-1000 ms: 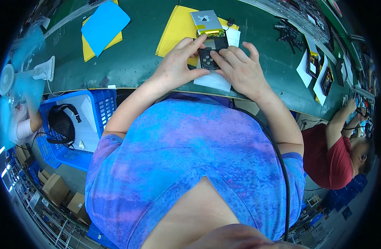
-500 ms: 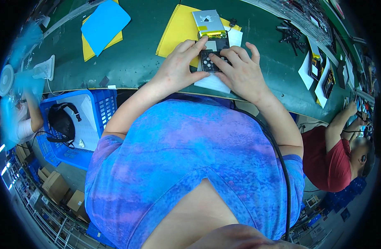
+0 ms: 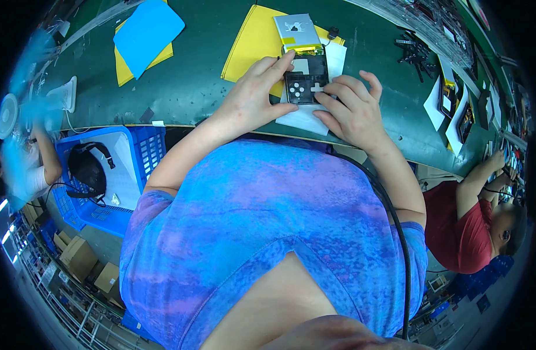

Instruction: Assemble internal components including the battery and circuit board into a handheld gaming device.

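Observation:
A black handheld game console shell point(image 3: 306, 98) lies in front of me, with round white buttons point(image 3: 297, 88) on its left and a white cross-shaped button point(image 3: 317, 87) on its right. My left hand point(image 3: 253, 90) grips its left side, index finger at the upper part and thumb by the lower corner. The fingertips of my right hand point(image 3: 352, 108) touch the shell by the cross button; the thumb is held apart and the fingers are spread. A silver flat battery point(image 3: 296, 29) with yellow tape lies at the shell's far end. Beneath are white paper point(image 3: 306, 121) and a yellow sheet point(image 3: 244, 46).
Blue and yellow sheets point(image 3: 148, 35) lie at the far left of the green bench point(image 3: 204, 35). Small black parts point(image 3: 414, 55) are heaped at the right, near more device parts point(image 3: 449, 102). A blue crate point(image 3: 145, 149) holds a black bag. A person in red point(image 3: 463, 224) works at the right.
My right hand has drawn back to the right, uncovering the white buttons and the cross button. The console and battery have shifted slightly right; my left hand stays at its side.

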